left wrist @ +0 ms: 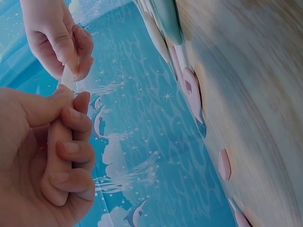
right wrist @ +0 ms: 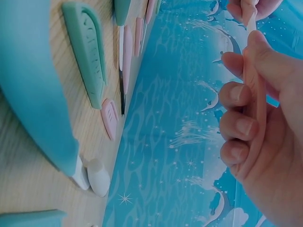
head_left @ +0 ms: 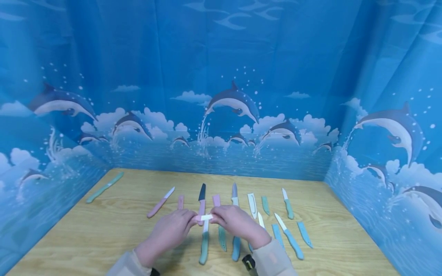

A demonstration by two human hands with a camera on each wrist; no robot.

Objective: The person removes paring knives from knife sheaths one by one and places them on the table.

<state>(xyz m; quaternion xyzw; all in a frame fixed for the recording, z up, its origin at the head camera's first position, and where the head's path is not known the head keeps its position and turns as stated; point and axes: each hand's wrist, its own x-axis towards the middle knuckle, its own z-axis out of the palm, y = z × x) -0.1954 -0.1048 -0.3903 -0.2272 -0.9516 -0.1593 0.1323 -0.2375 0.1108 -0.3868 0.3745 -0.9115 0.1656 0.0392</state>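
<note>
Above the table's middle, my left hand (head_left: 174, 232) grips the pink handle (left wrist: 57, 163) of a small knife, fingers wrapped around it in the left wrist view. Its white blade (head_left: 206, 217) shows between my hands, pointing right. My right hand (head_left: 238, 221) holds a slim pink knife sheath (right wrist: 256, 99), fingers curled around its length. Sheath and blade are in line; how far the blade sits inside is hidden by my fingers. Beneath my hands lie a green-handled knife (head_left: 204, 247) and a green sheath (head_left: 222, 239). A black-bladed pink knife (head_left: 202, 193) lies just beyond.
A wooden table (head_left: 86, 237) holds several knives and sheaths. A green knife (head_left: 105, 187) lies far left, a pink knife (head_left: 160, 203) nearer. To the right are a blue-handled knife (head_left: 291, 239), a blue sheath (head_left: 305, 234) and a white sheath (head_left: 252, 205). A dolphin-print curtain (head_left: 221, 153) encloses the back and sides.
</note>
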